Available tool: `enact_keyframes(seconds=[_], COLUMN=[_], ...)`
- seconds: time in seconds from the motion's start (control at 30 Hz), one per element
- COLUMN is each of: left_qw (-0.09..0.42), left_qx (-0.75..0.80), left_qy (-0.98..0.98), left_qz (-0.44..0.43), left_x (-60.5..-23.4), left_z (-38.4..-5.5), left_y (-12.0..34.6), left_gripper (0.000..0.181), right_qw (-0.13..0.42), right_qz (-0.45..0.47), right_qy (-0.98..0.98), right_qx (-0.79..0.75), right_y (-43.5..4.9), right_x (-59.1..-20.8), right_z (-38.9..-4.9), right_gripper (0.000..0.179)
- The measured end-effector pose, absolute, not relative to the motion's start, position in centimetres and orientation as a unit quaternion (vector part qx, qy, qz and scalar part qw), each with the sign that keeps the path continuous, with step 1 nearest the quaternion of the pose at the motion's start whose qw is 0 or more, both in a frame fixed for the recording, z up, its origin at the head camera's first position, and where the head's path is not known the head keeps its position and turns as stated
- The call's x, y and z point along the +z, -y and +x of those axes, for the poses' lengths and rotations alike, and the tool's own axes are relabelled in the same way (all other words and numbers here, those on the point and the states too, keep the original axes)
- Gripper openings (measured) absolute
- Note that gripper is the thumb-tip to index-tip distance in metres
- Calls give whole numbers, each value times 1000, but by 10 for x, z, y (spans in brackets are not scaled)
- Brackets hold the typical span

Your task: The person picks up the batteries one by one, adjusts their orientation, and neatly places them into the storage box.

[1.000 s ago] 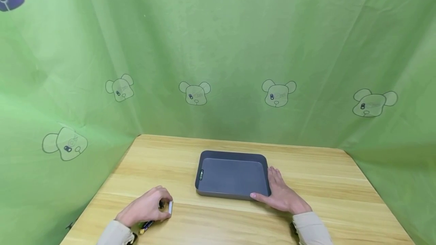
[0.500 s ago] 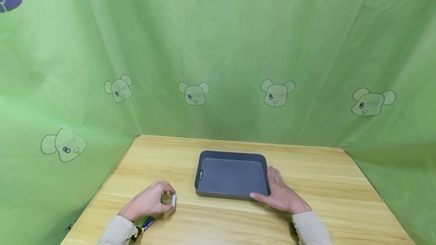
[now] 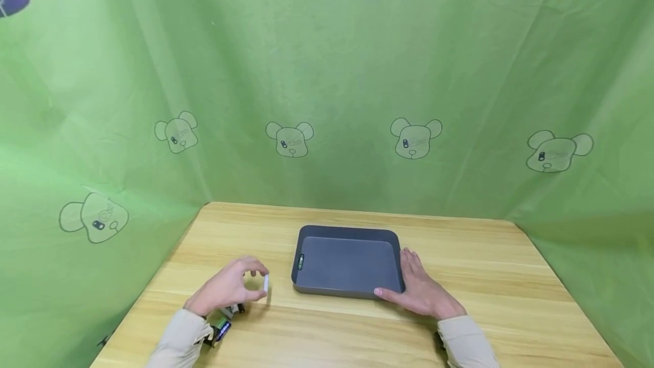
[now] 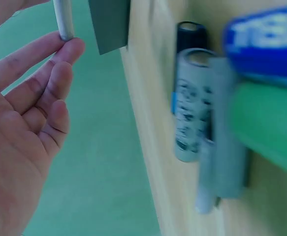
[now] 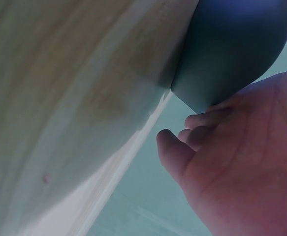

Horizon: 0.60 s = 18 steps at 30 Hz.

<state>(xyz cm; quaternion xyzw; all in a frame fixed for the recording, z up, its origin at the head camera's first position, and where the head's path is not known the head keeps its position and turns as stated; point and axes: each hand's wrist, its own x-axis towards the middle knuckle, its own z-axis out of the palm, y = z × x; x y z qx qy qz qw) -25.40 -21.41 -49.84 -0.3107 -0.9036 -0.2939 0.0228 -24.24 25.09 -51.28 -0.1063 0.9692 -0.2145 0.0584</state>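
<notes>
My left hand (image 3: 230, 285) is over the table left of the tray, pinching a slim white battery (image 3: 266, 283) upright between thumb and fingertips. In the left wrist view the lower end of that battery (image 4: 63, 22) shows at the fingertips. A dark grey rectangular tray (image 3: 349, 266) lies mid-table. My right hand (image 3: 421, 294) rests against its near right corner, fingers straight along the right side and thumb at the front rim. The right wrist view shows the tray's outer wall (image 5: 222, 59) beside the palm. Inside the tray, a small green and black item (image 3: 301, 262) sits along the left wall.
Several batteries lie near the left wrist, among them a grey printed one (image 4: 195, 103), a black one (image 4: 191, 33) and a blue and green one (image 3: 222, 331). The wooden table (image 3: 327, 328) ends at a green patterned curtain (image 3: 327, 72) behind and on both sides.
My left hand has moved forward and right, closer to the tray, carrying the white battery. More of the batteries under the left wrist now show. The right hand and tray stay put.
</notes>
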Motion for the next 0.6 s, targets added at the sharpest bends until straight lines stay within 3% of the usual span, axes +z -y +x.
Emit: enact_keyframes(seconds=[0.6], left_qw=[37], left_qx=[-311], left_qy=[900], left_qz=[-303], left_x=[-486], left_z=[-272], left_y=[198], left_gripper=[41], right_qw=[13], right_qz=[-120], right_qy=[-977], right_qx=[-175], right_y=[-250], right_x=[-511], right_z=[-241], right_gripper=[125])
